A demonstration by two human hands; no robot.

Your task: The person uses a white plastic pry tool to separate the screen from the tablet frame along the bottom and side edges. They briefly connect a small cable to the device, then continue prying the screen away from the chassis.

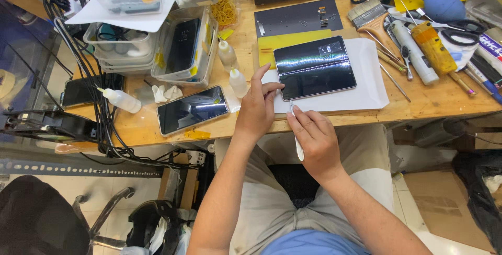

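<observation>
Left hand (257,109) is resting on the desk (418,103) edge, fingers spread, fingertips touching the near-left corner of the dark tablet (315,68); not gripping anything; right hand (314,140) is pinching a thin white pry tool (296,139), tip sitting at the tablet's near edge; tablet is lying flat, screen up, on a white sheet (374,85) mid-desk; a smartphone (192,109) is lying face up left of the hands, small dropper bottles (238,82) just beyond it; brush (372,17) and hand tools to the right.
</observation>
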